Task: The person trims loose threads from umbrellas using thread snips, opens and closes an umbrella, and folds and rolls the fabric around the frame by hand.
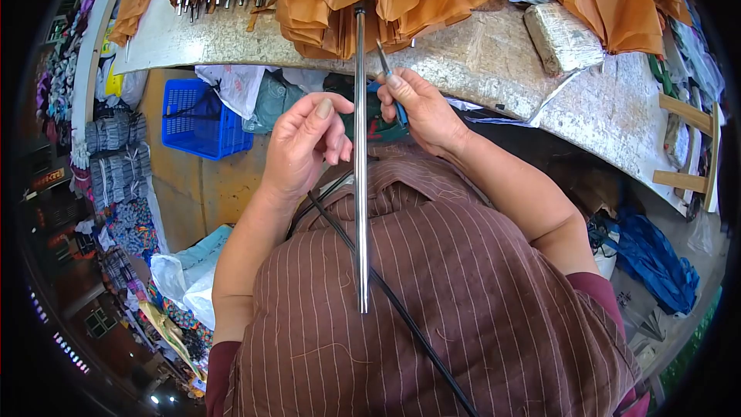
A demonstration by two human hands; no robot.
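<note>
Blue-handled pointed tool (384, 59): your right hand (426, 110) clasped it — your left hand (302, 139), grip unclear, curled beside the umbrella shaft (361, 162).

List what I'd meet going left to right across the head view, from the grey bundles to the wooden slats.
Grey bundles, blue plastic basket, left hand, long metal shaft, right hand gripping a blue-handled tool, wrapped block, wooden slats.
</note>
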